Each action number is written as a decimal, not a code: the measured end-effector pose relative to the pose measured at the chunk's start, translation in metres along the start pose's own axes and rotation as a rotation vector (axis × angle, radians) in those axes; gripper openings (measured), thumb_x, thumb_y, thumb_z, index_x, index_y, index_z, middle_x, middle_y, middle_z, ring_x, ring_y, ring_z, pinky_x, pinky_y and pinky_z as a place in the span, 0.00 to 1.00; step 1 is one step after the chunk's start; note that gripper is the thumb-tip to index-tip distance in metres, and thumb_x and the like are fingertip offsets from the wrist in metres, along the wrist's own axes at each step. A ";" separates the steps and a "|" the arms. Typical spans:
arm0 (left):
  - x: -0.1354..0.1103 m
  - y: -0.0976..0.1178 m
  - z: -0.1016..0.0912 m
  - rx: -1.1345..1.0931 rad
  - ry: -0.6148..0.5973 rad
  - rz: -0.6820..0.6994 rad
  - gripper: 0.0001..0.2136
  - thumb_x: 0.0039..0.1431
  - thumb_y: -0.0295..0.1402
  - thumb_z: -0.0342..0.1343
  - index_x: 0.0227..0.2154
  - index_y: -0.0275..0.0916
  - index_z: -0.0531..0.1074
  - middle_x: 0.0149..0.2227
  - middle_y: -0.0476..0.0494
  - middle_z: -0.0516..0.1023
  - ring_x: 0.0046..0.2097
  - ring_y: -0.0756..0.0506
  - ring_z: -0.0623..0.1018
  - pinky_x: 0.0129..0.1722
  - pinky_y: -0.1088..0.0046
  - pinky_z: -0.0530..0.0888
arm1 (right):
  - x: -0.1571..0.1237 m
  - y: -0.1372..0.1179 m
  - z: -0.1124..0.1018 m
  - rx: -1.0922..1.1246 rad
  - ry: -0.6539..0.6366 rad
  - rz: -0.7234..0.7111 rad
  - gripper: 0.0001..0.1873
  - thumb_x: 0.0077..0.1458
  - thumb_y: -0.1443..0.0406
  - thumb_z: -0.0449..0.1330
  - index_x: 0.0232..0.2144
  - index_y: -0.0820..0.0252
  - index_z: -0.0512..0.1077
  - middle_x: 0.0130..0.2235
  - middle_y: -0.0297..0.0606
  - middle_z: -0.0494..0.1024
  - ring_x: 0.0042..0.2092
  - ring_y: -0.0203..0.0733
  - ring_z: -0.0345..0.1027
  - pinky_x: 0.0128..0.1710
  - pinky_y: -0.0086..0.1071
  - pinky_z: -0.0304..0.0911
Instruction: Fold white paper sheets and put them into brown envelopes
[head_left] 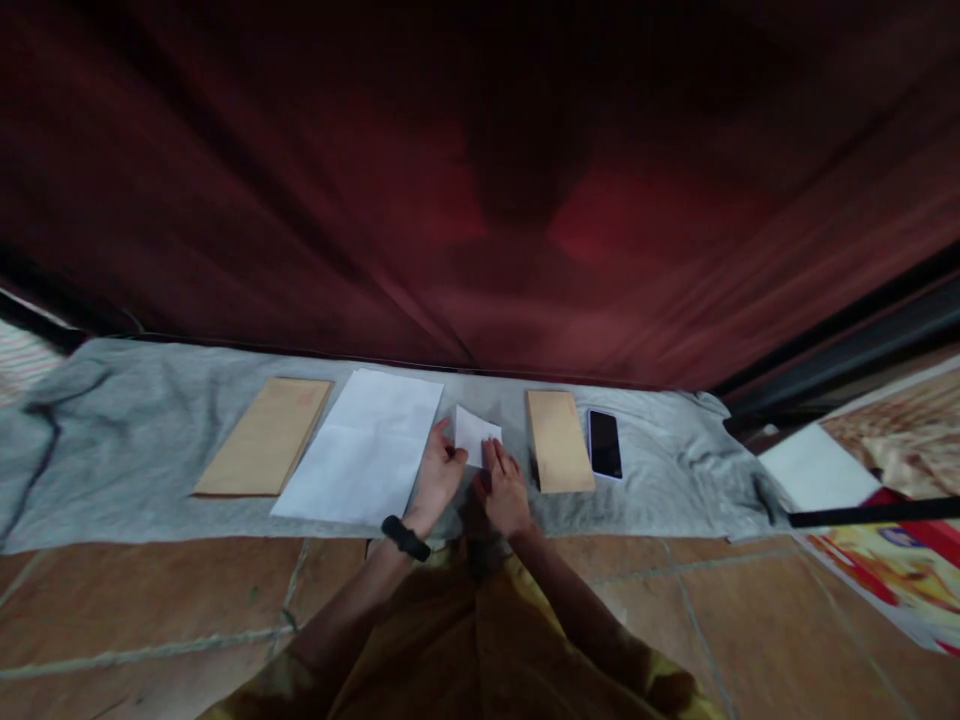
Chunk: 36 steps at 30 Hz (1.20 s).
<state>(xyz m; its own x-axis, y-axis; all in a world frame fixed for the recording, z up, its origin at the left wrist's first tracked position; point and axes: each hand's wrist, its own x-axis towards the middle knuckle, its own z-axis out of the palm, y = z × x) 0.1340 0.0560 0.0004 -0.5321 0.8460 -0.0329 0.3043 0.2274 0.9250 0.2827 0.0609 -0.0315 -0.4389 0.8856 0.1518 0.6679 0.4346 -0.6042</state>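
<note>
A small folded sheet of white paper (474,432) lies on the grey cloth between my two hands. My left hand (441,470) grips its left edge, thumb and fingers closing on the paper; a dark band circles that wrist. On the paper's lower right part rests my right hand (505,488), fingers stretched out and pressing down. Left of my hands is a stack of large white paper sheets (364,445), and past it a pile of brown envelopes (264,437). To the right sits a narrower stack of brown envelopes (561,442).
A phone (605,444) with a dark screen lies right of the narrow envelopes. The grey cloth (675,470) is wrinkled at both ends. Dark red fabric (480,200) hangs behind it. A printed colourful box (892,570) stands at the right over the tiled floor (750,620).
</note>
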 end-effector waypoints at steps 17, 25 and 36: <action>-0.025 -0.042 -0.013 -0.158 -0.142 -0.261 0.16 0.55 0.46 0.58 0.37 0.38 0.74 0.32 0.44 0.80 0.31 0.45 0.80 0.29 0.69 0.76 | 0.002 -0.024 0.026 1.185 0.016 0.528 0.22 0.66 0.48 0.48 0.45 0.53 0.74 0.43 0.46 0.83 0.43 0.49 0.79 0.37 0.42 0.75; -0.007 -0.054 -0.023 0.193 -0.210 -0.132 0.05 0.54 0.28 0.54 0.34 0.41 0.73 0.28 0.49 0.78 0.33 0.46 0.78 0.36 0.71 0.74 | -0.032 0.019 0.001 0.880 -0.157 0.442 0.23 0.63 0.50 0.52 0.41 0.59 0.78 0.37 0.47 0.84 0.38 0.51 0.79 0.39 0.48 0.76; -0.037 -0.040 -0.018 0.774 -0.129 0.122 0.16 0.66 0.29 0.45 0.53 0.34 0.69 0.38 0.34 0.80 0.42 0.36 0.81 0.45 0.57 0.76 | -0.019 0.039 0.018 -0.317 -0.013 -0.163 0.28 0.69 0.59 0.49 0.67 0.64 0.61 0.70 0.51 0.58 0.71 0.54 0.50 0.67 0.52 0.54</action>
<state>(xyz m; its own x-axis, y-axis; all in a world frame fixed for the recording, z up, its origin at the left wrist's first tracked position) 0.1278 0.0073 -0.0283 -0.3784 0.9249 -0.0360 0.8425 0.3603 0.4004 0.3058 0.0580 -0.0718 -0.5609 0.7994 0.2152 0.7412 0.6007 -0.2996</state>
